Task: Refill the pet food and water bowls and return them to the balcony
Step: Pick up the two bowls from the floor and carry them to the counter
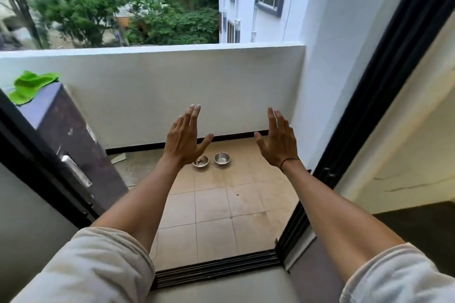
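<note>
Two small steel bowls stand side by side on the tiled balcony floor near the far parapet wall. The left bowl [201, 161] holds a little dark residue. The right bowl [222, 157] looks shiny inside; I cannot tell whether it holds water. My left hand [184, 139] and my right hand [278, 141] are both raised in front of me with straight fingers, palms facing each other, holding nothing. Both hands are up in the air, well short of the bowls.
I stand at the sliding door threshold [216, 269]. An open dark door [73, 152] with a metal handle stands at the left, a green cloth [30, 86] draped on its top. A white parapet wall [172, 93] bounds the balcony; a black door frame [384, 96] runs along the right.
</note>
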